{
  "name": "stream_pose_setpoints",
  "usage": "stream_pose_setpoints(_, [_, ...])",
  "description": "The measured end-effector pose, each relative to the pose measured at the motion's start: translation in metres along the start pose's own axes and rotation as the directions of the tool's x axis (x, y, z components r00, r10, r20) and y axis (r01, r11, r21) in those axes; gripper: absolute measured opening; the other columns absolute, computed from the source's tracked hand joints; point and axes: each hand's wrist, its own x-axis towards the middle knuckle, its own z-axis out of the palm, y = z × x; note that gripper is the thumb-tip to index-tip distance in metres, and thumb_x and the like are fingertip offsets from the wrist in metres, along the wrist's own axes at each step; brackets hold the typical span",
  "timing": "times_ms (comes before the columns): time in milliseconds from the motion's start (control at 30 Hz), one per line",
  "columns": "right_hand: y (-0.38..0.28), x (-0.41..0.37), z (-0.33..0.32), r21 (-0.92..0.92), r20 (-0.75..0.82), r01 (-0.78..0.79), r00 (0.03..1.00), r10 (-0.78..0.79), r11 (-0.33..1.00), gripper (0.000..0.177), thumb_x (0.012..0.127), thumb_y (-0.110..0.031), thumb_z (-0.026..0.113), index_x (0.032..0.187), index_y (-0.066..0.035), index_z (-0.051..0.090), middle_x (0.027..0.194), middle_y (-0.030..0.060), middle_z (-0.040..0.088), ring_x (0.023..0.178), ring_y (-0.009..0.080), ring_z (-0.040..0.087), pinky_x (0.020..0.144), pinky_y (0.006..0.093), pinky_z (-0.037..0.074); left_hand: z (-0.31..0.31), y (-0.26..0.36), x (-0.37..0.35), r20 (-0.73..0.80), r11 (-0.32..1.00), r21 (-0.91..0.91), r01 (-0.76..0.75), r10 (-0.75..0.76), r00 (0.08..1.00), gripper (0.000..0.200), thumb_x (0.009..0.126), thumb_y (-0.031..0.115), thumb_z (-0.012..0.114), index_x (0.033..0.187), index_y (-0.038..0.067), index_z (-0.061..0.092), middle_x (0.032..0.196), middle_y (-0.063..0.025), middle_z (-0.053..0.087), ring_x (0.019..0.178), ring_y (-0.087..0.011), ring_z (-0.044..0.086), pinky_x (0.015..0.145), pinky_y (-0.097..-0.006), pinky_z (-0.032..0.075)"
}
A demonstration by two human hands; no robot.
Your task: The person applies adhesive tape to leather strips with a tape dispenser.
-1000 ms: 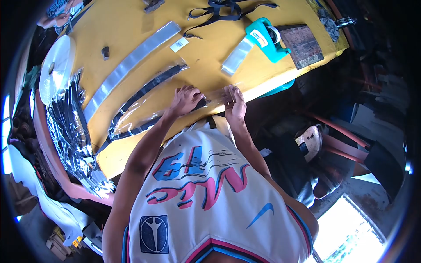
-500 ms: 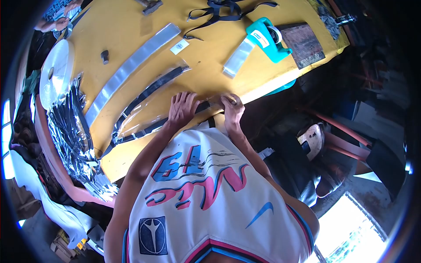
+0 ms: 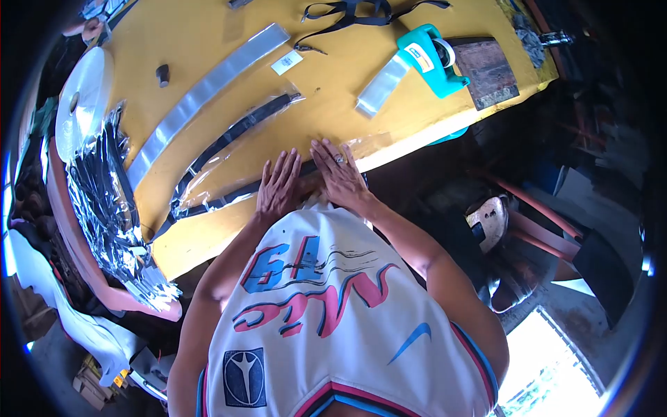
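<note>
A long black strap [image 3: 240, 132] in clear plastic lies bent back on itself on the yellow tabletop [image 3: 236, 76]. Its nearer length runs under my hands along the front edge. My left hand [image 3: 279, 186] rests flat over this length with its fingers stretched out. Just to the right, my right hand [image 3: 338, 172] also lies flat, fingers extended, pressing the strap's right end, which it hides. A ring shows on one right finger. Between the two lengths of strap, the clear plastic [image 3: 222, 167] shines.
A flat clear plastic strip [image 3: 208, 87] lies farther back beside a small white label [image 3: 285, 62]. A teal tape dispenser [image 3: 434, 66] stands right, near a dark square plate [image 3: 484, 73]. Left are a white reel [image 3: 85, 104] and bundled wrapped straps [image 3: 104, 208]. Another person's hand [image 3: 92, 29] is far left.
My right hand has moved left from the strap's right end and flattened beside my left hand, its fingers unbending. The left hand stays on the strap. The view has shifted slightly.
</note>
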Motion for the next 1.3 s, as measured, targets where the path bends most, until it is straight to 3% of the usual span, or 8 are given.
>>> stream_pose_setpoints(100, [0.002,0.004,0.014,0.087,-0.056,0.018,0.998,-0.013,0.996,0.070,0.100,-0.047,0.050,0.154,-0.005,0.038,0.167,0.0094,0.023,0.155,0.0281,0.016,0.124,0.0549,0.012,0.011,0.007,0.001,-0.048,1.000,-0.013,0.001,-0.001,0.999,0.076,0.093,0.045,0.061,0.155,0.008,0.035,0.162,-0.0111,0.034,0.151,-0.0298,0.031,0.119,-0.0569,0.024])
stream_pose_setpoints(667, [0.013,-0.011,0.011,0.106,-0.104,-0.127,0.985,0.138,0.986,0.072,0.102,-0.051,0.045,0.156,-0.005,0.033,0.168,0.0099,0.019,0.155,0.0303,0.017,0.122,0.0603,0.012,0.018,0.022,0.007,-0.078,0.999,-0.005,0.053,-0.053,0.996,0.074,0.094,0.044,0.060,0.155,0.009,0.037,0.163,-0.0096,0.034,0.151,-0.0284,0.030,0.120,-0.0569,0.023])
stream_pose_setpoints(1000, [0.070,-0.047,0.000,0.129,-0.225,-0.513,0.818,0.529,0.848,0.070,0.103,-0.050,0.043,0.155,-0.004,0.036,0.166,0.0167,0.023,0.154,0.0362,0.019,0.119,0.0645,0.017,0.024,0.032,0.011,-0.132,0.999,-0.027,-0.018,0.014,0.991,0.072,0.096,0.042,0.059,0.154,0.007,0.036,0.163,-0.0114,0.033,0.151,-0.0289,0.031,0.121,-0.0524,0.023])
stream_pose_setpoints(1067, [0.073,-0.050,0.005,0.301,-0.415,-0.554,0.657,0.629,0.776,0.062,0.100,-0.046,0.057,0.145,-0.004,0.047,0.150,0.0231,0.044,0.139,0.0386,0.042,0.113,0.0593,0.030,0.024,0.036,0.017,-0.145,0.997,-0.040,-0.068,0.061,0.988,0.073,0.095,0.042,0.060,0.154,0.006,0.036,0.162,-0.0127,0.033,0.150,-0.0305,0.031,0.120,-0.0526,0.023])
stream_pose_setpoints(1133, [0.082,-0.054,0.013,0.485,-0.249,-0.701,0.462,0.851,0.523,0.059,0.096,-0.044,0.066,0.137,-0.004,0.052,0.134,0.0255,0.055,0.123,0.0355,0.052,0.100,0.0526,0.043,0.026,0.040,0.024,-0.160,0.992,-0.051,-0.118,0.108,0.981,0.074,0.095,0.042,0.061,0.154,0.005,0.035,0.162,-0.0141,0.034,0.149,-0.0321,0.032,0.120,-0.0529,0.024])
stream_pose_setpoints(1167, [0.086,-0.053,0.018,0.689,-0.142,-0.619,0.395,0.908,0.377,0.062,0.091,-0.039,0.075,0.135,-0.001,0.051,0.115,0.0215,0.065,0.100,0.0270,0.061,0.079,0.0401,0.052,0.027,0.043,0.027,-0.151,0.989,-0.070,-0.128,0.116,0.982,0.073,0.095,0.041,0.061,0.154,0.005,0.035,0.162,-0.0142,0.034,0.149,-0.0320,0.033,0.120,-0.0524,0.025])
stream_pose_setpoints(1200, [0.088,-0.049,0.018,0.686,-0.145,-0.619,0.397,0.906,0.381,0.062,0.091,-0.039,0.075,0.135,-0.001,0.051,0.115,0.0215,0.065,0.100,0.0270,0.061,0.079,0.0401,0.052,0.028,0.044,0.030,-0.142,0.986,-0.090,-0.139,0.125,0.982,0.073,0.095,0.040,0.061,0.153,0.005,0.036,0.161,-0.0143,0.035,0.149,-0.0319,0.034,0.120,-0.0519,0.025])
stream_pose_setpoints(1300, [0.082,-0.037,0.012,0.948,0.307,-0.173,0.264,0.914,-0.269,0.064,0.086,-0.028,0.084,0.132,-0.003,0.048,0.089,0.0051,0.066,0.079,0.0112,0.062,0.067,0.0268,0.050,0.029,0.047,0.031,-0.145,0.988,-0.112,-0.107,0.090,0.985,0.070,0.096,0.037,0.058,0.154,0.006,0.036,0.162,-0.0125,0.035,0.149,-0.0293,0.034,0.119,-0.0532,0.028])
